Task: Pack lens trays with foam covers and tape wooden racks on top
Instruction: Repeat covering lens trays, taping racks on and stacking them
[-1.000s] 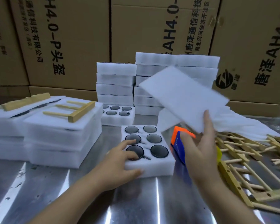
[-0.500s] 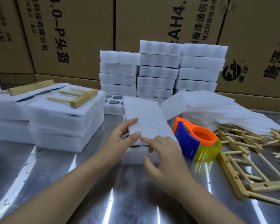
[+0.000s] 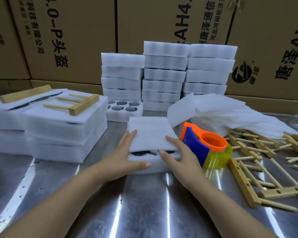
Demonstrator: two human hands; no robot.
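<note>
cardboard boxes printed "唐泽", "AH4", "头盔"

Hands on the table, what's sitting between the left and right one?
Head view: the lens tray, foam cover on top, lies between the left hand and the right hand.

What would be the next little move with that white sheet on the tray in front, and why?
Probably slide the foam cover a little toward the near edge of the tray: dark lenses peek out under its front edge, so it does not sit square. The left hand and the right hand touch it on either side, ready to nudge it.
</note>
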